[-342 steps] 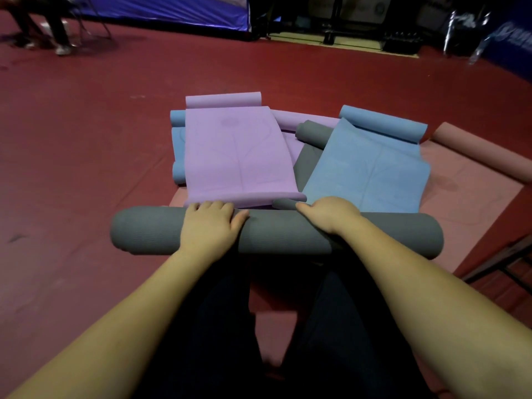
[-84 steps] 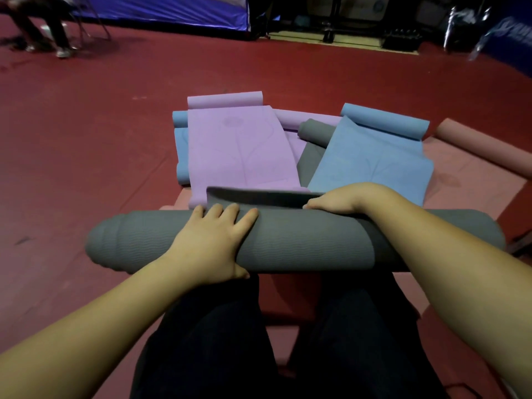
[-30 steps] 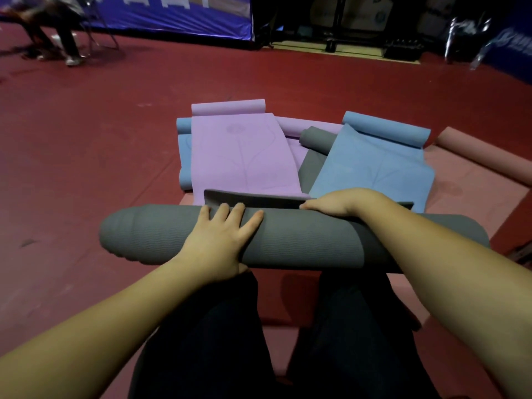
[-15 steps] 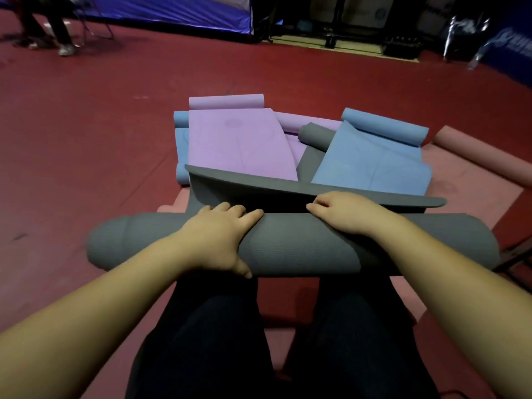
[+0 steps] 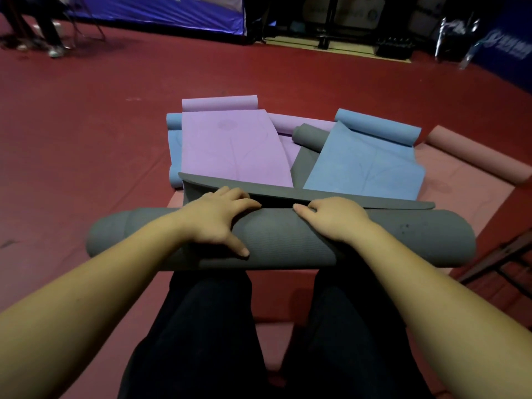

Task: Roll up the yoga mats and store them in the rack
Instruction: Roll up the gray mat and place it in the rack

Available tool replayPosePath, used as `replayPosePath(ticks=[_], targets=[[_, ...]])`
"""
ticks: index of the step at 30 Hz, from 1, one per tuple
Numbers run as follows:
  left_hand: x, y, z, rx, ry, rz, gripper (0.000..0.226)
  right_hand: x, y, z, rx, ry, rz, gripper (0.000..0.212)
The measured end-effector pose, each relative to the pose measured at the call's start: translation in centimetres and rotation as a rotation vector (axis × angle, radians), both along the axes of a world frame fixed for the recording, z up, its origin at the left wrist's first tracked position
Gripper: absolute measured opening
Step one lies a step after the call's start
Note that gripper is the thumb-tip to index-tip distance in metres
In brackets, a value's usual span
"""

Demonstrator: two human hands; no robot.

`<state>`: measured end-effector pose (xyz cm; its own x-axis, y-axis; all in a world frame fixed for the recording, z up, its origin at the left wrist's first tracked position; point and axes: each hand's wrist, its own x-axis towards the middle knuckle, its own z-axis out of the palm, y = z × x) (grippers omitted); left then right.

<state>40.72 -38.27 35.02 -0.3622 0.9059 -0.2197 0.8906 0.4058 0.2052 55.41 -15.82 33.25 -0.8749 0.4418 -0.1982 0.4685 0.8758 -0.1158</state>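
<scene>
A thick grey yoga mat roll [image 5: 276, 240] lies crosswise in front of my knees, its loose end flap [image 5: 331, 197] lifted along the far side. My left hand [image 5: 214, 220] grips the roll's top left of centre, fingers over the far edge and thumb on the near side. My right hand [image 5: 334, 218] holds the roll right of centre, fingers curled at the flap. Beyond lie a half-unrolled purple mat [image 5: 230, 145], a blue mat [image 5: 365, 165], a second grey mat [image 5: 309, 139] and a pink mat [image 5: 466, 180] underneath.
Red floor [image 5: 86, 139] surrounds the mats. A dark metal frame [image 5: 501, 260] stands at the right edge. A person's legs and a chair [image 5: 49, 33] are at the far left. Blue banners and dark equipment [image 5: 331, 21] line the back wall.
The roll's loose end flap has come up off the mats and now stands lifted along the far side. Both hands have shifted their hold forward onto the top of the roll.
</scene>
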Motion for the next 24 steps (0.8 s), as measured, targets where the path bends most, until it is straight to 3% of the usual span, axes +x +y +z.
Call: replayPosePath(ticks=[3, 5, 7, 10, 15, 24], targets=[[1.6, -1.6, -1.7, 0.293, 0.124, 0.002, 0.08, -0.9, 0.5, 0.4, -0.052, -0.073, 0.008, 0.072], [3.6, -2.6, -3.9, 0.401, 0.316, 0.005, 0.072, -1.9, 0.7, 0.6, -0.087, -0.133, 0.004, 0.074], [5.4, -2.9, -6.1, 0.287, 0.505, 0.022, 0.094, -2.7, 0.9, 0.8, -0.124, -0.183, -0.011, 0.075], [5.9, -2.4, -7.2, 0.108, 0.565, 0.116, 0.123, -3.6, 1.0, 1.2, -0.209, -0.212, -0.057, 0.076], [5.2, -1.3, -5.7, 0.032, 0.549, 0.146, 0.126, -4.3, 1.1, 1.7, -0.268, -0.229, -0.085, 0.077], [7.9, -5.0, -3.6, 0.166, 0.597, 0.058, 0.119, -2.0, -0.4, 3.1, -0.288, -0.288, 0.008, 0.068]])
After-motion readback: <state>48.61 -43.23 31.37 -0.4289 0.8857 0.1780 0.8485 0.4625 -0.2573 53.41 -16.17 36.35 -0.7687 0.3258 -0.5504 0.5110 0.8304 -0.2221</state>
